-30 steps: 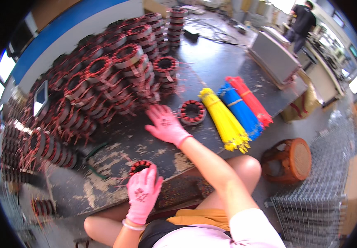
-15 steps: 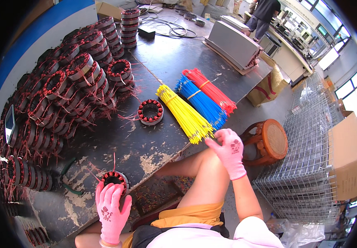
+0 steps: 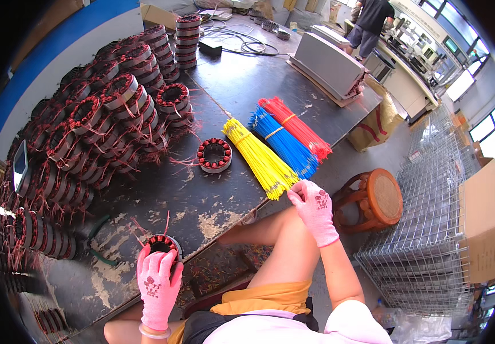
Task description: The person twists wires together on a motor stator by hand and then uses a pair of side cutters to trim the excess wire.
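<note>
At the table's near edge my left hand point(image 3: 159, 281), in a pink glove, is closed over the near side of a stator point(image 3: 163, 243), a ring with dark red windings and thin red leads; the fingers cover part of it. My right hand point(image 3: 317, 213), gloved alike, pinches at the near ends of a bundle of yellow wires point(image 3: 259, 157). How many wires lie between its fingertips I cannot tell. Beside that bundle lie a blue wire bundle point(image 3: 284, 143) and a red wire bundle point(image 3: 298, 129), each banded. Another stator point(image 3: 214, 156) lies flat left of the yellow wires.
Many stacked stators point(image 3: 115, 109) fill the table's left side. Green-handled pliers point(image 3: 99, 241) lie left of my left hand. A grey metal case point(image 3: 327, 63) stands far right on the table point(image 3: 224, 86). Right of my knee are a wooden stool point(image 3: 382, 198) and wire-mesh cages point(image 3: 413, 229).
My right hand's thumb and fingers have come together at the yellow wire ends. My left hand's fingers have moved further over the stator. The whole view has shifted slightly.
</note>
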### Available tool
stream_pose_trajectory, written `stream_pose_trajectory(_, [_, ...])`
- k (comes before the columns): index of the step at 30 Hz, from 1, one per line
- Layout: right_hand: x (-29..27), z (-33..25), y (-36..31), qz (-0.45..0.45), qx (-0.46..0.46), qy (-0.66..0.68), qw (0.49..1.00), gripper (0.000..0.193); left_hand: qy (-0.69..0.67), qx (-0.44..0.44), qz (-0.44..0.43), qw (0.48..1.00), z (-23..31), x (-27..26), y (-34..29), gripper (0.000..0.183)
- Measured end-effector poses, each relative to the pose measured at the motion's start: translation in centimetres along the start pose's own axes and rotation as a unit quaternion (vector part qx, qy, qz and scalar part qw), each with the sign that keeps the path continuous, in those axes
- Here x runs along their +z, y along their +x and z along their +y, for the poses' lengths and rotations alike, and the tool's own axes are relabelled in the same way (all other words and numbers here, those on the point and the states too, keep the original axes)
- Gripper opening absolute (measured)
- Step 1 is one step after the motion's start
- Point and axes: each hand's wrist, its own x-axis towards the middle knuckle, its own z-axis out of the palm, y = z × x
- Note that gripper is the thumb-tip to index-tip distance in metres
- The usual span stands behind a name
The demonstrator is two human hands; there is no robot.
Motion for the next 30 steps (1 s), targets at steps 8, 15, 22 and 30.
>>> stream_pose_trajectory(8, [-2.6,-0.7,1.6,-0.014,0.045,-0.01,0.999,0.047,-0.013,0.003,0.02,1.0,0.0,0.1,0.0,0.036])
stream_pose_trajectory(15, [-3.3,-1.0,1.2,-0.046,0.015,-0.042,0.998,0.038,0.0,0.004,0.016,1.0,-0.3,0.2,-0.4,0.041])
stream_pose_trajectory(22, [-3.3,0.0,-0.6,-0.021,0.003,0.0,1.0,0.011,0.014,-0.022,0.036,0.999,0.2,1.8,-0.3,0.049])
stream_pose_trajectory(30, [-9.1,-2.8,-3.1,-0.056,0.154,0.39,0.906,0.011,-0.029,-0.023,-0.026,0.999,-0.8,-0.8,-1.6,0.033])
